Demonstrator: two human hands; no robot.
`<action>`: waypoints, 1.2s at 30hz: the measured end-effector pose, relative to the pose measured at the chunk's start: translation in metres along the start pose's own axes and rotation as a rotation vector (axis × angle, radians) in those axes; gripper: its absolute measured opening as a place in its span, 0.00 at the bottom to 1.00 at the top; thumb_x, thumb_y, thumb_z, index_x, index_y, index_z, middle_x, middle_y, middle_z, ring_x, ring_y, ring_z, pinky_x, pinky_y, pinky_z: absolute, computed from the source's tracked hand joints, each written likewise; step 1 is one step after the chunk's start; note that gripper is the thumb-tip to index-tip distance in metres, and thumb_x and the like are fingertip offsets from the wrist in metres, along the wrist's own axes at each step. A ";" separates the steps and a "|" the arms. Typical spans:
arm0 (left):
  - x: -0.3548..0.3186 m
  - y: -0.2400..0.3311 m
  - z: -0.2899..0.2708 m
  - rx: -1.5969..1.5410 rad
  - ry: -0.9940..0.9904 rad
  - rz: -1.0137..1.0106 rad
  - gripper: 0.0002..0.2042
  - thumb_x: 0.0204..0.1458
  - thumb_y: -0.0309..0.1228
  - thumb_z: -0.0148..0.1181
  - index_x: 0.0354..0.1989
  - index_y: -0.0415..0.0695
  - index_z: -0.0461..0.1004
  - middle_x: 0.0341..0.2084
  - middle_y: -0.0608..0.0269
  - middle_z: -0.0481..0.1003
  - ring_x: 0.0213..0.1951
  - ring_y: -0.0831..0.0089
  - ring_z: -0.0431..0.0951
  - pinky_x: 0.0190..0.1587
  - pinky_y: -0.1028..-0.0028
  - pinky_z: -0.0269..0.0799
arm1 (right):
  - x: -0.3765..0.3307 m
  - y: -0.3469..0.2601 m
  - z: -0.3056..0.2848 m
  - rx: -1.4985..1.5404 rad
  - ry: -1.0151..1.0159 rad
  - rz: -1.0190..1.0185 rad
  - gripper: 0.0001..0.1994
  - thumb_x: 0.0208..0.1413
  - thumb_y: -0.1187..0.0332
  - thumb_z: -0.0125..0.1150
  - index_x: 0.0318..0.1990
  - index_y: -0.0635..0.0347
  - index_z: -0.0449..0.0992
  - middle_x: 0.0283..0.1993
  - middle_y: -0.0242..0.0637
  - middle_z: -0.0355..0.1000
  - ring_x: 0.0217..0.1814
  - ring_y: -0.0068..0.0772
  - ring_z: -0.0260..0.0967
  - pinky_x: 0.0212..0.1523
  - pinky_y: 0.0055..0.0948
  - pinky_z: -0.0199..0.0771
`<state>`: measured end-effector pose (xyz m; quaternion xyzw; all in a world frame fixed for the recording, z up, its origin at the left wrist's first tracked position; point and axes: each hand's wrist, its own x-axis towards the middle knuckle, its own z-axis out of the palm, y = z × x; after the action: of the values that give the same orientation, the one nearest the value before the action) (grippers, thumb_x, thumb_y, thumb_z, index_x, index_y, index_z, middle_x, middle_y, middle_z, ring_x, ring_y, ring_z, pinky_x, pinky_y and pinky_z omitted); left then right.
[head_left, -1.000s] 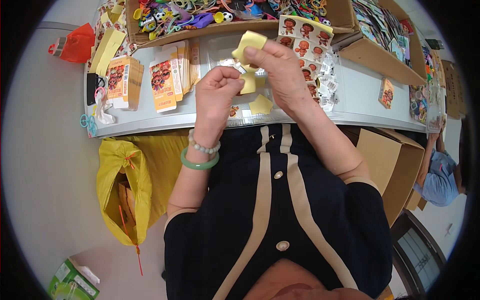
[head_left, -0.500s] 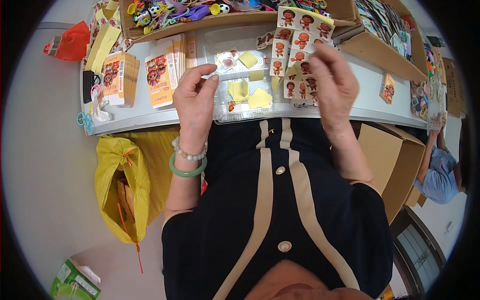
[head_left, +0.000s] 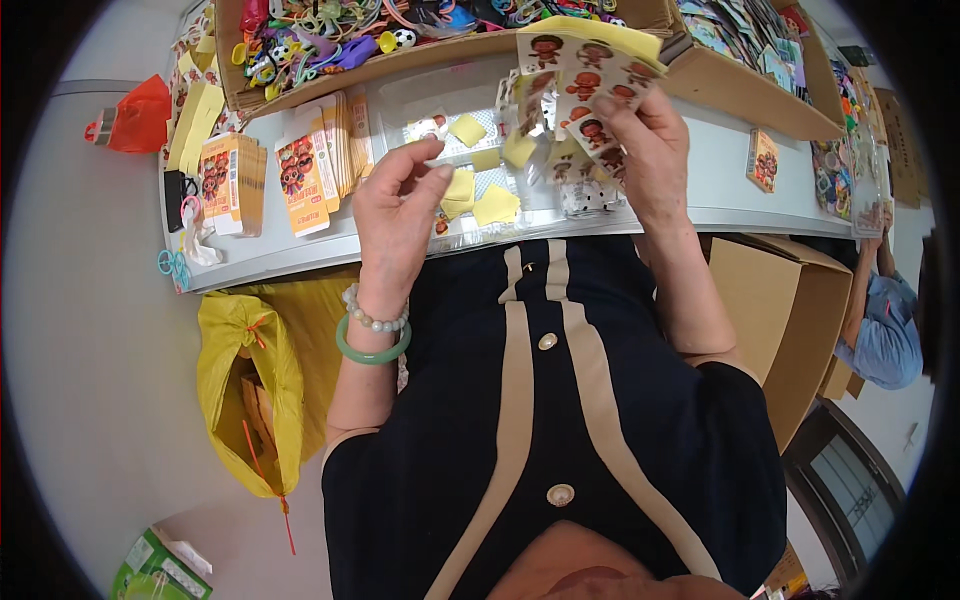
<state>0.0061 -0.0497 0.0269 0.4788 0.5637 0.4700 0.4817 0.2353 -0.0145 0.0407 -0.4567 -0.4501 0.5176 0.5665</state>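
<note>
My right hand (head_left: pixel 652 165) grips a sheet of stickers (head_left: pixel 586 82) printed with small cartoon figures, thumb on the near side. The sheet is raised and its yellow back shows along the curled top edge. Over the left part of a clear plastic tray (head_left: pixel 462 240), my left hand (head_left: pixel 393 215) hovers with fingers curled and a gap between thumb and forefinger; nothing shows in it. Yellow paper pieces (head_left: pixel 496 205) and a few cut stickers lie in the tray. More sticker pieces (head_left: pixel 590 196) sit under the raised sheet, partly hidden.
A cardboard box of small colourful toys (head_left: pixel 330 45) spans the back. Another box holds flat cards (head_left: pixel 745 45). Stacks of orange-and-white card packs (head_left: pixel 310 180) stand left, near blue scissors (head_left: pixel 173 264). A yellow bag (head_left: pixel 245 400) hangs below the table edge. A person (head_left: pixel 885 325) is at far right.
My right hand has taken hold of the sticker sheet and lifted it, bending it. My left hand stays about the same. The view has shifted slightly.
</note>
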 end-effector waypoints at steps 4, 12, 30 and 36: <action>0.009 0.028 0.025 -0.083 0.107 0.338 0.20 0.44 0.24 0.65 0.48 0.37 0.71 0.43 0.60 0.74 0.35 0.79 0.74 0.40 0.79 0.71 | 0.003 -0.018 0.006 -0.061 -0.173 -0.033 0.11 0.53 0.73 0.56 0.44 0.63 0.73 0.39 0.33 0.74 0.39 0.19 0.70 0.40 0.20 0.70; 0.029 0.002 0.018 -0.420 -0.092 -0.087 0.12 0.50 0.17 0.55 0.43 0.35 0.72 0.35 0.61 0.77 0.35 0.77 0.76 0.40 0.78 0.72 | 0.028 0.008 0.044 -0.194 -0.263 -0.060 0.08 0.55 0.74 0.52 0.42 0.62 0.74 0.34 0.24 0.71 0.33 0.11 0.64 0.33 0.14 0.65; 0.034 0.002 -0.009 -0.576 -0.030 -0.283 0.08 0.58 0.30 0.46 0.37 0.37 0.66 0.18 0.61 0.70 0.20 0.71 0.73 0.21 0.76 0.69 | 0.048 -0.016 -0.026 -0.643 -0.082 0.231 0.08 0.52 0.77 0.49 0.40 0.64 0.72 0.31 0.28 0.71 0.35 0.15 0.67 0.39 0.18 0.68; 0.028 0.007 -0.004 -0.664 -0.271 -0.421 0.12 0.60 0.35 0.46 0.38 0.37 0.66 0.18 0.60 0.70 0.19 0.74 0.71 0.19 0.78 0.66 | 0.028 -0.021 -0.003 -1.284 -0.044 -0.438 0.15 0.47 0.74 0.56 0.45 0.61 0.73 0.45 0.40 0.72 0.47 0.39 0.68 0.49 0.32 0.67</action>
<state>0.0009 -0.0213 0.0315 0.2293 0.3986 0.4500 0.7655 0.2432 0.0122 0.0619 -0.5901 -0.7619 0.0301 0.2655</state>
